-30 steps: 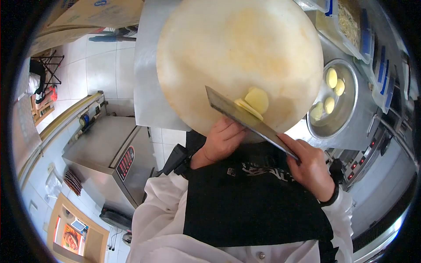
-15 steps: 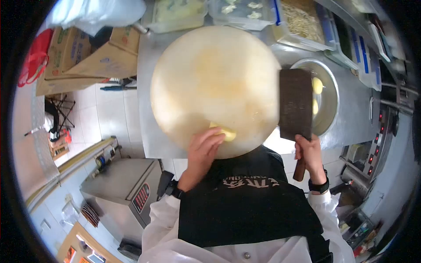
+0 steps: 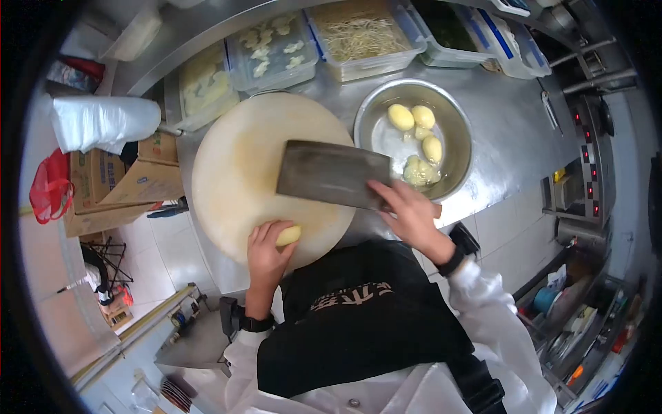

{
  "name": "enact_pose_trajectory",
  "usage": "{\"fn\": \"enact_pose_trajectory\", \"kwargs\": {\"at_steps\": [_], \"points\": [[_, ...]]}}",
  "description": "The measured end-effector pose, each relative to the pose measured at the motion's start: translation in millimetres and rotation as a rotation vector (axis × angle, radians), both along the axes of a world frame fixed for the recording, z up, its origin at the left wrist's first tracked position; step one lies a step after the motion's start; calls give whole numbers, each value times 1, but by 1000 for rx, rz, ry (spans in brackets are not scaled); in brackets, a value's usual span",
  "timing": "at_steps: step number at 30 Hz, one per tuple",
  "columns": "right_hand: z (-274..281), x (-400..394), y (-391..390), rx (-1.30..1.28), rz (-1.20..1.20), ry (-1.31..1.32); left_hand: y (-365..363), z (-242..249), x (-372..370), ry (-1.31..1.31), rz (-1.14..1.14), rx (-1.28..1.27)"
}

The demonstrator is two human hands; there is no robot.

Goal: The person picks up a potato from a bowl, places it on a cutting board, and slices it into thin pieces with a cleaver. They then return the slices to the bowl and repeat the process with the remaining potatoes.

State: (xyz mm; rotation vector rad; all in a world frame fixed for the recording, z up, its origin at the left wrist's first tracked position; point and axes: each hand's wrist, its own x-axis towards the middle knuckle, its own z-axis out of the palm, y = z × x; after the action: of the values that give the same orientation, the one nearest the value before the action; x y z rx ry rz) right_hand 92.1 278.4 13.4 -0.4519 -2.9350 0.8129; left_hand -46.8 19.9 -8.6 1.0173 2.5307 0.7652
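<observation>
A peeled yellow potato piece [image 3: 289, 235] lies near the front edge of the round chopping board [image 3: 231, 159]. My left hand [image 3: 267, 254] has its fingers closed around the piece's left side, partly hiding it. In my right hand [image 3: 412, 215] is a wide, dark cleaver [image 3: 334, 174], gripped where the blade meets the handle. The blade's broad face is turned up to the camera, stretching left over the board's right half. Most of the cleaver's handle is hidden behind the right hand.
Right of the board, a metal bowl [image 3: 463, 169] holds several peeled potatoes [image 3: 400, 117]. Plastic tubs line the back, one with bean sprouts [image 3: 362, 38]. Cardboard boxes [image 3: 138, 176] stand at the left, below a plastic bag roll [image 3: 103, 124]. A stove panel [image 3: 587, 159] is at the right.
The view has swung toward the right, so the whole bowl shows. The cleaver has moved from the board's right edge to over the board. My left hand stays on the potato piece.
</observation>
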Motion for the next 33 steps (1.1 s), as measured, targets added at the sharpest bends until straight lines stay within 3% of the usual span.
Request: {"fn": "enact_pose_trajectory", "kwargs": {"at_steps": [4,6,8,10,12,14,18,20,21,24,27,33], "points": [[-37,-45,-4,55,149,196,1,-13,11,-197,160,175],[-38,-55,3,-15,177,298,-3,-27,15,-488,397,414],[-43,-57,20,-87,206,393,-3,-30,16,-451,427,428],[-53,-40,60,-112,-61,371,-5,-32,16,-417,459,444],[-57,-18,99,-263,-286,6,-8,-34,15,-400,419,424],[-93,5,127,-145,-272,-144,-7,-27,13,-436,406,400],[-126,13,126,-9,-90,-167,-11,-26,6,-467,325,349],[-135,8,116,263,-40,-286,-11,-26,4,-490,323,352],[-142,9,117,259,-40,-288,-12,-26,3,-514,318,359],[-145,7,131,186,-40,-486,-12,-28,4,-577,347,390],[-119,6,149,-504,-223,-115,-15,-31,2,-558,326,380],[-108,7,156,-678,-430,27,-13,-28,2,-619,335,401]]}}
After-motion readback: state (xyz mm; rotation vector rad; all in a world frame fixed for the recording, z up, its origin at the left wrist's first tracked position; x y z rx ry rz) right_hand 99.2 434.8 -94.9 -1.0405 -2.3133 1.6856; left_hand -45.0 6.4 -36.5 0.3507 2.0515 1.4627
